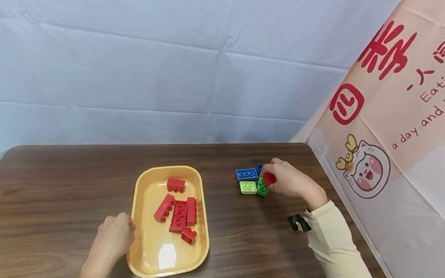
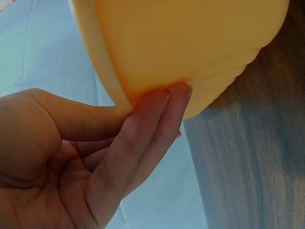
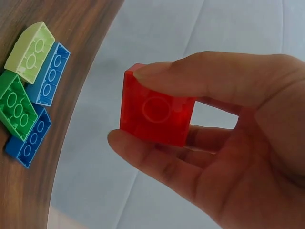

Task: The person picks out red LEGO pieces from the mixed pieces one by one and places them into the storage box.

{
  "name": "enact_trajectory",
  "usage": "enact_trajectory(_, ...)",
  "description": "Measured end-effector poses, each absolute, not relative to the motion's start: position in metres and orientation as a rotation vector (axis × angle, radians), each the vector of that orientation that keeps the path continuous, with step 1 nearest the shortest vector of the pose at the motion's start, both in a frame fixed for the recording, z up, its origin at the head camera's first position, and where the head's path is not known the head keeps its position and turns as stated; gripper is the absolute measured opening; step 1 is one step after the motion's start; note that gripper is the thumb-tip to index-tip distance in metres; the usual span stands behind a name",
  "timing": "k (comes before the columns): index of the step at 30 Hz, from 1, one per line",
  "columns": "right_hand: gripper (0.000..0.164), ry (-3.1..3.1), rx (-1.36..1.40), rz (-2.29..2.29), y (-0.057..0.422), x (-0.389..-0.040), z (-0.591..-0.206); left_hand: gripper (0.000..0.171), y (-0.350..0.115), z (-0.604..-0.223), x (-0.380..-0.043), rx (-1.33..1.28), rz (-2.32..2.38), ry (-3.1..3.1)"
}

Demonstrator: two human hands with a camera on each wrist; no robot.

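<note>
A red building brick (image 3: 156, 110) is pinched between the thumb and fingers of my right hand (image 1: 288, 179), its hollow underside showing in the right wrist view. Right beside that hand lie a green brick (image 1: 262, 186), a light green brick (image 1: 247, 187) and two blue bricks, one (image 1: 246, 174) plainly seen and the other partly hidden. My left hand (image 1: 112, 239) grips the left rim of a yellow tray (image 1: 150, 267), thumb on one side and fingers on the other. Several red bricks (image 1: 178, 216) lie inside the tray.
Brown wooden table (image 1: 55, 204) with a pale cloth (image 1: 154, 74) behind it and a printed banner (image 1: 400, 99) along the right side. A black strap piece (image 1: 297, 223) shows at the right wrist.
</note>
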State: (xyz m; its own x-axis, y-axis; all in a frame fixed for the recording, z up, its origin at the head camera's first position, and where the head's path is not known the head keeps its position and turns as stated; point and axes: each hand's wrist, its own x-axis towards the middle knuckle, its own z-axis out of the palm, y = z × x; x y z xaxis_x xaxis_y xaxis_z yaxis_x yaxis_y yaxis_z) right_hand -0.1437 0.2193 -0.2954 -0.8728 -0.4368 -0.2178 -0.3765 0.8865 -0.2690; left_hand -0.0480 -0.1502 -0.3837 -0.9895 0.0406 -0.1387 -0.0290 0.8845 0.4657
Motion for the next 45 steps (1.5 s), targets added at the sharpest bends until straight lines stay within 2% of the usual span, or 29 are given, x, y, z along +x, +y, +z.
enact_trajectory(9, 0.032, 2.759, -0.631, -0.329, 0.216, -0.146, -0.297, 0.013, -0.15, -0.384, -0.049, -0.002, 0.701, 2.917)
enact_trajectory(15, 0.025, 2.755, -0.691, -0.264, 0.205, -0.148, -0.298, 0.012, -0.149, -0.383, -0.048, -0.015, 0.712, 2.906)
enact_trajectory(22, 0.027, 2.723, -0.745, -0.213, 0.183, -0.148, -0.3, 0.011, -0.149, -0.382, -0.049, -0.022, 0.711, 2.891)
enact_trajectory(29, 0.022, 2.689, -0.789, -0.187, 0.159, -0.145, -0.302, 0.011, -0.15, -0.383, -0.049, -0.005, 0.71, 2.904)
enact_trajectory(41, 0.029, 2.648, -0.818, -0.152, 0.119, -0.14, -0.309, 0.012, -0.15, -0.384, -0.049, -0.007, 0.719, 2.913)
enact_trajectory(45, 0.027, 2.625, -0.874, -0.133, 0.106, -0.137, -0.313, 0.014, -0.15, -0.385, -0.048, -0.014, 0.716, 2.916)
